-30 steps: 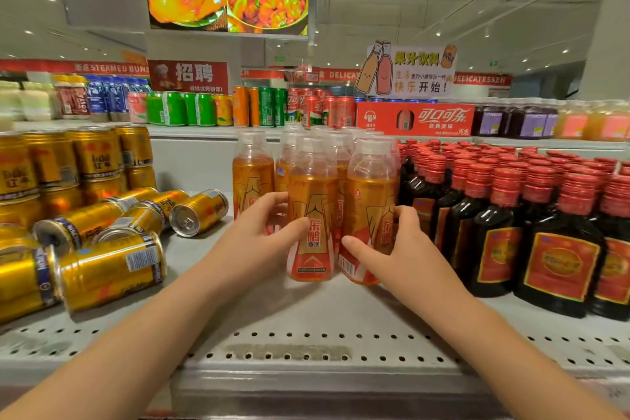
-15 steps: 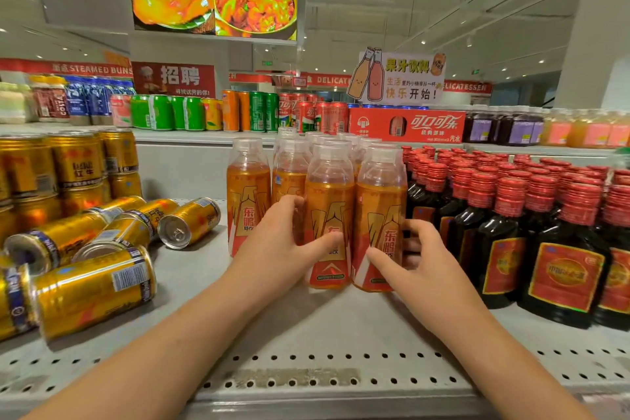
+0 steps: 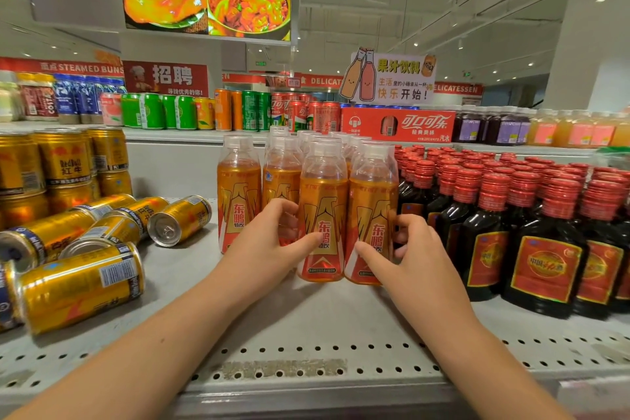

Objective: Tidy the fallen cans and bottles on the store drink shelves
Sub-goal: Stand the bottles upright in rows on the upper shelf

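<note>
Two orange energy-drink bottles stand upright side by side at the front of their group on the grey shelf (image 3: 306, 327). My left hand (image 3: 269, 249) grips the left front bottle (image 3: 322, 201), thumb on its label and fingers curled behind it. My right hand (image 3: 409, 259) grips the right front bottle (image 3: 371, 201), thumb on the label and fingers curled round its right side. Several gold Red Bull cans lie on their sides at the left, among them a near one (image 3: 80, 286) and a farther one (image 3: 180, 220).
Upright gold cans (image 3: 61, 160) are stacked at the back left. Dark bottles with red caps (image 3: 545, 249) fill the shelf right of my right hand. More orange bottles (image 3: 238, 187) stand behind the front pair. A higher shelf behind holds soda cans (image 3: 238, 111).
The right front bottle, tilted a second ago, now stands upright against the left one. My right fingers have curled round its side. Both hands stay on the bottles.
</note>
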`<state>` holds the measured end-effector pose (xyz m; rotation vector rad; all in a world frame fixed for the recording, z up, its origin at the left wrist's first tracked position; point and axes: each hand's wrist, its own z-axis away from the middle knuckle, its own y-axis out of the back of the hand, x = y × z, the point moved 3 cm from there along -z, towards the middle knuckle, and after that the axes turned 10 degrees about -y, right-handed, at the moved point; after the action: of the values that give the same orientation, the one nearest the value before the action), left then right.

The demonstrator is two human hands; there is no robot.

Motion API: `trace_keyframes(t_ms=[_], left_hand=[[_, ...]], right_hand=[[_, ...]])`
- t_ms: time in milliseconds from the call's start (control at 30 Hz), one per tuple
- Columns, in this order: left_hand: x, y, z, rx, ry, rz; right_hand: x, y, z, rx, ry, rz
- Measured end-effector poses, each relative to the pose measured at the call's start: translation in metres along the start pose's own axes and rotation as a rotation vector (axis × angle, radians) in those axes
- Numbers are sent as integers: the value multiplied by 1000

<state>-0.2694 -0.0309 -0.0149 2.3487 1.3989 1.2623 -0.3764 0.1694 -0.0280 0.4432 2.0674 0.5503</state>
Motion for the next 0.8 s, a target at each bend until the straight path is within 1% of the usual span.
trace_keyframes(t_ms=[233, 400, 533, 600, 667, 733, 800], left_hand=[[3, 1, 4, -49, -2, 0], [-2, 1, 12, -141, 15, -94], [-3, 0, 13, -142, 49, -100], [0, 1, 14, -160, 67, -99], [5, 3, 16, -197, 96, -87], [12, 11, 22, -211, 151, -63], [20, 26, 35, -184, 211, -76]], right_hand=[[0, 1, 1, -28, -37, -11], [0, 5, 4, -88, -64, -45], [-1, 6, 7, -130, -64, -52], [-3, 8, 8, -114, -53, -24], [-5, 15, 11, -54, -7, 42], [-10, 25, 21, 24, 104, 69], [-16, 32, 39, 47, 211, 55]])
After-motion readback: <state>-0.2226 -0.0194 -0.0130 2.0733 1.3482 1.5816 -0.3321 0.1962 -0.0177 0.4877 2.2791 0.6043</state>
